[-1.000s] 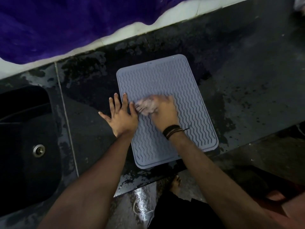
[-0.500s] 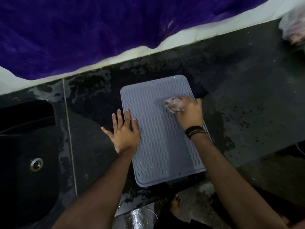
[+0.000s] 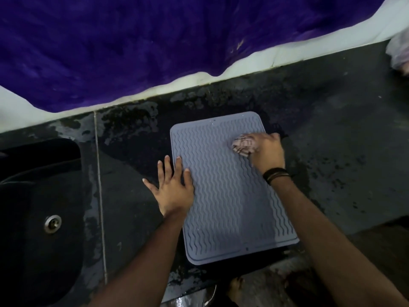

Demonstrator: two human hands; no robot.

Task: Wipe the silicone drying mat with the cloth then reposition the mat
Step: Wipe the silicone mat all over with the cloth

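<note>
A grey silicone drying mat [image 3: 223,196] with wavy ridges lies flat on the dark wet counter [image 3: 332,151]. My left hand [image 3: 173,187] rests flat with fingers spread on the mat's left edge, half on the counter. My right hand [image 3: 266,151] is at the mat's far right corner, closed on a small bunched pale cloth [image 3: 242,145] pressed against the mat. A dark band circles my right wrist.
A black sink [image 3: 37,207] with a metal drain [image 3: 52,223] lies to the left. A purple fabric [image 3: 155,41] hangs over the white wall behind the counter. A pale bag [image 3: 399,52] sits at the far right. The counter's front edge runs just below the mat.
My right hand has carried the cloth from the mat's left middle across to its far right corner. My left hand has stayed pressed on the left edge.
</note>
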